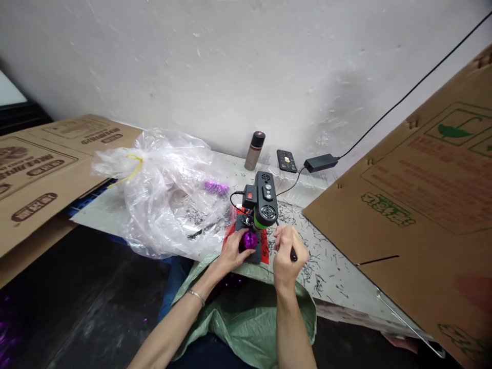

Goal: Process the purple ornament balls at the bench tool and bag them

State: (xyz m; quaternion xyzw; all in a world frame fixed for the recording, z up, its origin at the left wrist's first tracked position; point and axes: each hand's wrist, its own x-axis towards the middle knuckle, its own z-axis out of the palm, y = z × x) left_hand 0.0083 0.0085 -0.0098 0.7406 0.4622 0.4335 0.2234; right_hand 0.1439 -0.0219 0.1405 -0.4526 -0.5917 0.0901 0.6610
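Note:
A shiny purple ball sits under the head of a small black bench machine with round vents. My left hand pinches the ball from its left and near side, thumb and fingers around it. My right hand is wrapped in a fist around a lever handle, whose black end sticks out beside the fingers. Red material shows under the machine's dark base. The spot where the machine head meets the ball is partly hidden.
A clear plastic bag tied with yellow string lies left, near purple shiny pieces. Behind stand a bottle, a phone and a power adapter. Cardboard boxes flank the table; a green sack hangs below. Black scraps litter the tabletop.

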